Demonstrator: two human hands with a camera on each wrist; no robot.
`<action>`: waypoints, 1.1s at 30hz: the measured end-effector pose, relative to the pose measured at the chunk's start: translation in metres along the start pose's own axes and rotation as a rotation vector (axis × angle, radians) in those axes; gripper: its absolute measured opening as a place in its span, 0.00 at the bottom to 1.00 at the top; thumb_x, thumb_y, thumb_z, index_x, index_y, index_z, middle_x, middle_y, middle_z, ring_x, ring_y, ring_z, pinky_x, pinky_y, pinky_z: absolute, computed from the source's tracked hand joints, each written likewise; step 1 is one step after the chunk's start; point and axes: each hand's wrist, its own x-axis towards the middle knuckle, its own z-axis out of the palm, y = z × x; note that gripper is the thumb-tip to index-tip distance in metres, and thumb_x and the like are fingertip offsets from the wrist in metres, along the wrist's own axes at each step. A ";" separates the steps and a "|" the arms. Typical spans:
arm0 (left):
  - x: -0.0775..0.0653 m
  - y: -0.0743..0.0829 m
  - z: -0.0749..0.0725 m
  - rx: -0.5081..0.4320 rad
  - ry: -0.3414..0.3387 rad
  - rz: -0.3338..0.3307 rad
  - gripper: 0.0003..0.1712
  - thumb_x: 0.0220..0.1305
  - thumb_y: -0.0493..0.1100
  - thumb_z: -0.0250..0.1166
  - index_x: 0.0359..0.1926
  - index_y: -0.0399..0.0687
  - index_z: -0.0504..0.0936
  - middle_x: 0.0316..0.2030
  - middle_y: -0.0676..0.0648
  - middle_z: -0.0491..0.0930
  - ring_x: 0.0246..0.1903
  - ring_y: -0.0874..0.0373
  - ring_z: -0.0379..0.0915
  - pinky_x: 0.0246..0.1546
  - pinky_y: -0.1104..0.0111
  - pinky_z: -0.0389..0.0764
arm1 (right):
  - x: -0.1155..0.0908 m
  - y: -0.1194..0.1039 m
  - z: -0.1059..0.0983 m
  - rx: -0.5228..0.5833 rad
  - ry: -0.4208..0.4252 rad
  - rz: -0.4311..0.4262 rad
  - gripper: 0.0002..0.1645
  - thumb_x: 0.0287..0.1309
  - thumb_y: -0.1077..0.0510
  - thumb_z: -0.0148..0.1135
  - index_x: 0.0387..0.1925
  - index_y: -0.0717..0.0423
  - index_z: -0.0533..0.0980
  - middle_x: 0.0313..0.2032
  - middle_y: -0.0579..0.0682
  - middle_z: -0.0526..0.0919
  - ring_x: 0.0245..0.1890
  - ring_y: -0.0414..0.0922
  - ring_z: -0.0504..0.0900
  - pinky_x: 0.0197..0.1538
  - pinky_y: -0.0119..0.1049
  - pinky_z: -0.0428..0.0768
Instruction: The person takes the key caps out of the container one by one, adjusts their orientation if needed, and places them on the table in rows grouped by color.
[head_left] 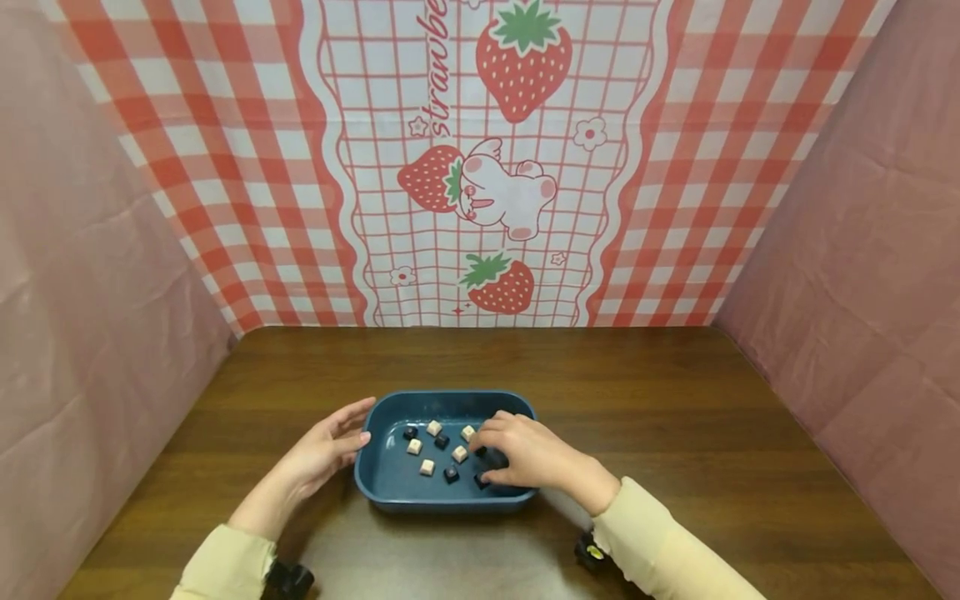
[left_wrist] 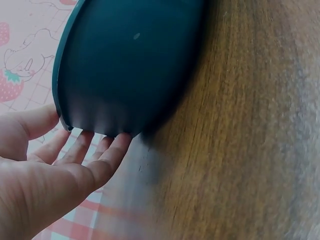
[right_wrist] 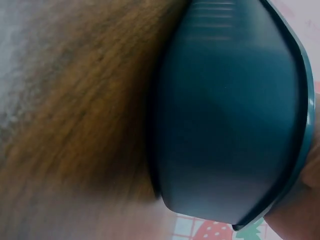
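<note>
Right hand [head_left: 525, 450]: thumb and fingers parted above dark blocks [head_left: 481, 481], no pinch visible. Left hand [head_left: 318, 454]: fingers loosely extended, touching left end of blue tray [head_left: 450, 505]. Pale blocks [head_left: 427, 467]: mixed among dark, in tray. Table [head_left: 645, 392]: beneath. Step, apparently — block handling; next move likely calls for fingertip pinch.

Head view evenly lit; pale glare across near part of brown wood-grain table [head_left: 435, 554]. Right-wrist view blurs tabletop; left-wrist view shows dark shadow beside dark-blue, round-cornered tray [left_wrist: 125, 65].

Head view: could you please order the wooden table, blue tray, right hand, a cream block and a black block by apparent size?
1. Wooden table
2. Blue tray
3. Right hand
4. Cream block, black block: too alike to rank.
</note>
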 end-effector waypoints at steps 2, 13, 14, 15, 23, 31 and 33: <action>0.002 0.000 0.000 0.006 0.004 -0.001 0.35 0.69 0.35 0.53 0.72 0.41 0.50 0.67 0.31 0.53 0.57 0.49 0.66 0.47 0.66 0.76 | 0.001 0.000 0.001 -0.024 -0.017 0.002 0.20 0.50 0.45 0.69 0.45 0.45 0.80 0.45 0.40 0.81 0.45 0.39 0.75 0.48 0.36 0.75; 0.003 0.004 0.004 0.058 0.076 -0.050 0.33 0.68 0.36 0.55 0.71 0.44 0.55 0.65 0.34 0.58 0.56 0.48 0.68 0.48 0.61 0.77 | 0.006 0.000 0.000 -0.069 -0.111 0.024 0.20 0.49 0.44 0.70 0.45 0.43 0.82 0.42 0.37 0.82 0.41 0.38 0.73 0.44 0.33 0.74; 0.002 0.005 0.005 0.061 0.081 -0.052 0.33 0.67 0.36 0.55 0.71 0.44 0.56 0.65 0.34 0.59 0.56 0.48 0.68 0.48 0.61 0.77 | 0.006 0.000 0.000 -0.074 -0.118 0.024 0.20 0.49 0.44 0.70 0.44 0.43 0.82 0.42 0.37 0.82 0.41 0.38 0.73 0.43 0.33 0.74; 0.002 0.005 0.005 0.066 0.077 -0.051 0.33 0.68 0.36 0.55 0.71 0.44 0.55 0.65 0.33 0.58 0.56 0.48 0.68 0.48 0.61 0.77 | 0.006 0.000 0.001 -0.078 -0.124 0.024 0.19 0.49 0.44 0.70 0.44 0.43 0.82 0.42 0.37 0.82 0.41 0.38 0.73 0.43 0.33 0.74; 0.000 0.006 0.007 0.068 0.088 -0.065 0.33 0.68 0.36 0.55 0.71 0.44 0.56 0.65 0.33 0.59 0.54 0.50 0.69 0.46 0.61 0.77 | 0.010 -0.002 0.002 -0.133 -0.187 0.017 0.16 0.49 0.42 0.69 0.40 0.40 0.82 0.40 0.37 0.82 0.39 0.38 0.73 0.37 0.31 0.71; -0.003 0.009 0.009 0.072 0.075 -0.046 0.33 0.68 0.35 0.53 0.71 0.41 0.54 0.65 0.31 0.57 0.54 0.49 0.69 0.45 0.62 0.77 | 0.013 -0.004 0.005 -0.188 -0.232 -0.001 0.11 0.49 0.44 0.69 0.36 0.39 0.81 0.36 0.37 0.79 0.36 0.37 0.74 0.35 0.32 0.69; -0.003 0.010 0.009 0.069 0.081 -0.051 0.33 0.68 0.34 0.53 0.71 0.41 0.54 0.65 0.31 0.57 0.53 0.49 0.69 0.44 0.62 0.77 | 0.013 -0.004 0.006 -0.198 -0.231 -0.004 0.11 0.49 0.44 0.69 0.36 0.39 0.81 0.36 0.37 0.78 0.36 0.37 0.74 0.34 0.32 0.68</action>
